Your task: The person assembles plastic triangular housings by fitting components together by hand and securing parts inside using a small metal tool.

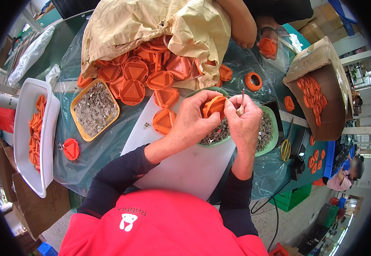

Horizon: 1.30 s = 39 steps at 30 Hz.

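My left hand (190,117) is closed around a round orange plastic part (214,106), held above a green bowl (219,144) of small metal pieces. Close against it, my right hand (244,119) pinches a slim tool (243,99) whose thin dark shaft points up; its exact kind is unclear. Under my wrists lies a white board (185,166). Two orange round parts with raised triangles, one of them an orange disc (164,121), rest at its far end. A second green bowl (274,128) of metal bits stands to the right.
A sack (151,25) spills orange parts at the back. A yellow tray (83,134) of metal bits and a white tub (48,141) stand left. At right are a cardboard box (322,55), yellow-handled scissors (285,149) and another person's hand (268,36) holding an orange part.
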### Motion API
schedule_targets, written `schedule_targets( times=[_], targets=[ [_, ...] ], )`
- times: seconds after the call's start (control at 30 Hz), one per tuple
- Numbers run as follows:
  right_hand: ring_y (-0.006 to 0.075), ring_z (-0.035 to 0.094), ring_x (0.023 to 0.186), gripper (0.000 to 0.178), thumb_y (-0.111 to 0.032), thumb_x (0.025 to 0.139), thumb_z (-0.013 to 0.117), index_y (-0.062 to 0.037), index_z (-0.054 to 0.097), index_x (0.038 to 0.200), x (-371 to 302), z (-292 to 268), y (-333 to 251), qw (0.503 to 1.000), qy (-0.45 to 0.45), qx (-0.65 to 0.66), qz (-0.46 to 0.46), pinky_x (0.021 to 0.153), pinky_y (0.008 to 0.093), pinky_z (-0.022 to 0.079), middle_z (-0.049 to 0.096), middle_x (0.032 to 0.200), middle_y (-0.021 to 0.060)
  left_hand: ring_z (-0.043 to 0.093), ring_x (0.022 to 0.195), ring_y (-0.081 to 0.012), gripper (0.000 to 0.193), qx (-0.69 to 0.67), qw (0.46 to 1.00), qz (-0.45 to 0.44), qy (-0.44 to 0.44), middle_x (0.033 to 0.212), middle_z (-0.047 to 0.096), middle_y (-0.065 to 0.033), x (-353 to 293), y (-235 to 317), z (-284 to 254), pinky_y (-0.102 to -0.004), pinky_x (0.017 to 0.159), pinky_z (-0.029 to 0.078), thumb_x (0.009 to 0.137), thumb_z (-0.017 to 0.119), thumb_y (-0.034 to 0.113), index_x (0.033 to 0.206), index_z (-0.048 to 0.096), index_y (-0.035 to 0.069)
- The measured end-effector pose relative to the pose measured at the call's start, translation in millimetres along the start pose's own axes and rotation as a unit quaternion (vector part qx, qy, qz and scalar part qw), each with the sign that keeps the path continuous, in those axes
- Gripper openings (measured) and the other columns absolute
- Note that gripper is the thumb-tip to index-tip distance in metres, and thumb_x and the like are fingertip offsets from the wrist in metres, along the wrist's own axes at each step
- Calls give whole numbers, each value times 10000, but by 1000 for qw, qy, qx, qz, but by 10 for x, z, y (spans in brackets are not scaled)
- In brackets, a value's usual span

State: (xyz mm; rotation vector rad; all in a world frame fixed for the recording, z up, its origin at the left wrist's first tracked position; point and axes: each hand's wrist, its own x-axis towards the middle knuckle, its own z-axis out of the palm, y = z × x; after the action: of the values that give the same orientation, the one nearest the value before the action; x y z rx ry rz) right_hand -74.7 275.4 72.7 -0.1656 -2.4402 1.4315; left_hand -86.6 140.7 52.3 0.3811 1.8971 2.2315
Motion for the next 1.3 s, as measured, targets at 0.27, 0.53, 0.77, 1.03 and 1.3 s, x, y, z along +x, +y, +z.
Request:
schedule_targets(
  times=[0.27, 0.53, 0.77, 1.03, 1.3],
  targets=[
    [-3, 358, 501, 100, -72, 788, 583, 2, 557, 726, 44, -38, 91, 985, -64, 124, 96, 431, 184, 292, 457, 568, -61, 569, 795, -106, 319, -2, 1000, 12, 15, 872, 612, -92, 6, -24, 15, -251, 722, 477, 732, 561, 58, 1024, 553, -70],
    [-8, 349, 504, 103, -81, 793, 579, -1, 552, 734, 76, -90, 136, 972, -107, 175, 118, 433, 174, 267, 457, 583, -75, 557, 763, -89, 312, -13, 1000, -16, 5, 839, 609, -75, 10, 7, -13, -239, 697, 475, 728, 559, 65, 1009, 559, -73],
    [-4, 322, 514, 102, -84, 793, 571, -4, 547, 734, 94, -149, 173, 976, -135, 138, 96, 440, 179, 254, 436, 591, -82, 537, 751, -43, 328, -3, 999, -30, -24, 856, 597, -9, 19, -9, -24, -201, 669, 465, 754, 574, 56, 1068, 559, -37],
    [-8, 347, 501, 103, -82, 798, 568, -11, 542, 729, 108, -173, 169, 972, -145, 147, 116, 431, 174, 261, 445, 585, -78, 547, 747, -86, 279, -2, 1000, -21, -14, 826, 607, -66, 18, 15, -3, -244, 687, 474, 722, 565, 62, 968, 570, -71],
    [0, 384, 476, 98, -87, 795, 571, -12, 542, 740, 111, -160, 148, 962, -149, 168, 154, 410, 173, 284, 474, 571, -56, 526, 715, -37, 317, -11, 998, -44, -38, 843, 589, -4, 25, 1, -35, -192, 632, 456, 763, 574, 56, 1065, 555, -41]
  ],
)
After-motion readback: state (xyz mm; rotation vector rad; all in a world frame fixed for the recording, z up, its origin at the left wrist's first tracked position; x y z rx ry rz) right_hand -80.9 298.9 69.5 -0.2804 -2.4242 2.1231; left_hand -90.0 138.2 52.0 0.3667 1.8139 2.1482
